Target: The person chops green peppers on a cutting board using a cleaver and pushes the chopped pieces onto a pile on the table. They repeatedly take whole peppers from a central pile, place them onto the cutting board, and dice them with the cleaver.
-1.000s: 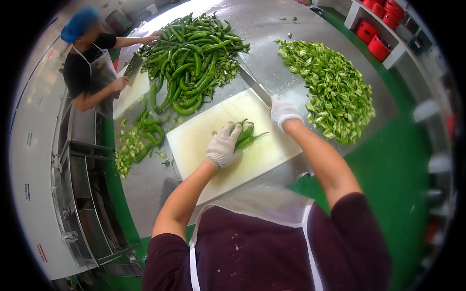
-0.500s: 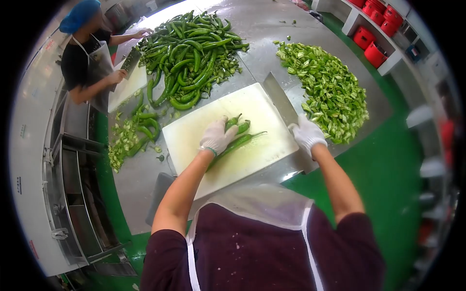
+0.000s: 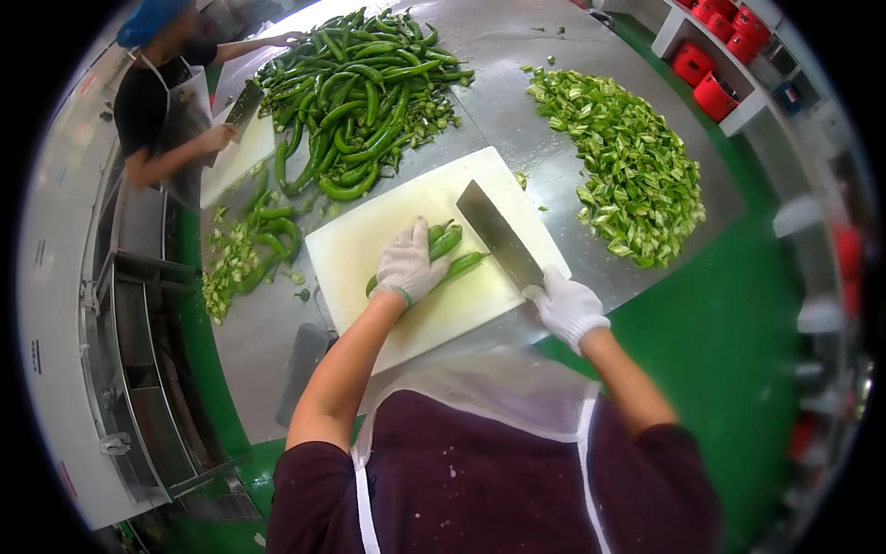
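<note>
On the white cutting board lie a few long green peppers. My left hand, in a white glove, rests over them with its fingers wrapped round them, so their middles are hidden. My right hand, also gloved, is closed on the handle of a wide cleaver. The cleaver's blade is over the right part of the board, a little to the right of the pepper ends. Chopped green pepper pieces form a large heap right of the board.
A big pile of whole green peppers lies behind the board on the metal table. At the left, a co-worker holds another cleaver over a second board. Cut pieces lie nearby. Red containers stand on shelves.
My right hand has brought the cleaver left, from beside the board's right edge to over the board. My left hand has shifted slightly on the peppers. The co-worker's far arm reaches further toward the pile.
</note>
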`<action>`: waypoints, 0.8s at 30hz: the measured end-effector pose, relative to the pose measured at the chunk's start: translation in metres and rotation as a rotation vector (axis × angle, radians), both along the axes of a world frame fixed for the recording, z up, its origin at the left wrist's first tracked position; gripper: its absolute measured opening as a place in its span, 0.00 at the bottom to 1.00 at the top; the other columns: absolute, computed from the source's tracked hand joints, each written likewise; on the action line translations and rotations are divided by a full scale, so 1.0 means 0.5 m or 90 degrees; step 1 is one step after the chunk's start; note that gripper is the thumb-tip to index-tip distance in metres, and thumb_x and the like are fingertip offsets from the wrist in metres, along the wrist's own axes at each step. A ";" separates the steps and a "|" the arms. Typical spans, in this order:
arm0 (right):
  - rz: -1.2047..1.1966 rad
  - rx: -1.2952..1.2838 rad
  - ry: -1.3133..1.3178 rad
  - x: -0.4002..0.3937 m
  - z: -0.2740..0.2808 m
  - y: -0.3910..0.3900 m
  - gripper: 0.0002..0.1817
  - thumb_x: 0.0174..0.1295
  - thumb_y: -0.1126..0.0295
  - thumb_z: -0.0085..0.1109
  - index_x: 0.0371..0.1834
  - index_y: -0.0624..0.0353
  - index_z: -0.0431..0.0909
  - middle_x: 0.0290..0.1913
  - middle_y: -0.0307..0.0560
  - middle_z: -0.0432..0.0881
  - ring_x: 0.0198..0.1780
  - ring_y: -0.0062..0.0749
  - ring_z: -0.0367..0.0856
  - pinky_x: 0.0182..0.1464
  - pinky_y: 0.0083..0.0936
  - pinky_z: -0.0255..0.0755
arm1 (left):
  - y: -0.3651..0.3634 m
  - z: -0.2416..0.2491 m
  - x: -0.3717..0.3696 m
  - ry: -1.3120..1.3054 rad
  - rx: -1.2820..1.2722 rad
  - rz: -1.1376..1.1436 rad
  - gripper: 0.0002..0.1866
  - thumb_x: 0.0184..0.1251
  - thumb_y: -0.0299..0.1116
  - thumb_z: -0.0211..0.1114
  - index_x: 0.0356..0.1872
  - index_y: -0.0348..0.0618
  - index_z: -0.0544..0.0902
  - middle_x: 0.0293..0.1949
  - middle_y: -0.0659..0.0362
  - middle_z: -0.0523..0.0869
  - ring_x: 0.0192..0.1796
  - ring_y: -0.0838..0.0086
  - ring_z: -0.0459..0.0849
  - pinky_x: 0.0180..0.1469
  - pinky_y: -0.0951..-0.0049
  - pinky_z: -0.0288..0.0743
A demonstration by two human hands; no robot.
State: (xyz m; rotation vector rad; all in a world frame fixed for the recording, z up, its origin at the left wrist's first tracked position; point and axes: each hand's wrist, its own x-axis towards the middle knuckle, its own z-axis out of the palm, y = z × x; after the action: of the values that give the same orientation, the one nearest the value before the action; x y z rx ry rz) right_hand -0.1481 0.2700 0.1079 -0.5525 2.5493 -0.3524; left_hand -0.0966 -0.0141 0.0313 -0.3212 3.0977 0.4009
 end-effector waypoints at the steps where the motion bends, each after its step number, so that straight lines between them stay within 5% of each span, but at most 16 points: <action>1: 0.011 0.016 -0.005 0.002 0.011 0.002 0.20 0.75 0.50 0.49 0.56 0.55 0.69 0.40 0.71 0.86 0.45 0.69 0.85 0.49 0.61 0.75 | 0.003 0.011 0.002 -0.024 0.031 0.020 0.48 0.66 0.59 0.64 0.75 0.29 0.63 0.70 0.37 0.73 0.72 0.47 0.71 0.74 0.57 0.65; 10: 0.162 0.112 0.028 -0.006 0.055 0.008 0.13 0.73 0.60 0.49 0.50 0.56 0.75 0.40 0.65 0.87 0.43 0.66 0.86 0.46 0.58 0.77 | 0.024 0.053 0.024 -0.111 0.053 0.055 0.57 0.60 0.65 0.66 0.77 0.26 0.59 0.74 0.37 0.69 0.76 0.48 0.66 0.78 0.58 0.60; 24: 0.063 0.116 -0.017 0.029 0.057 0.093 0.19 0.74 0.51 0.51 0.50 0.55 0.69 0.37 0.65 0.86 0.42 0.68 0.85 0.44 0.59 0.76 | 0.043 0.006 0.049 0.019 0.020 0.030 0.52 0.64 0.59 0.67 0.74 0.22 0.62 0.70 0.32 0.72 0.71 0.42 0.72 0.74 0.54 0.65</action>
State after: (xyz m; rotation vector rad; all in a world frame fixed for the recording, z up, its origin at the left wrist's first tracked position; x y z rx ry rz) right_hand -0.1337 0.3163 0.1364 -0.5974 2.4857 -0.0914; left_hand -0.0719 0.0072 0.0342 -0.3916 3.1143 0.4583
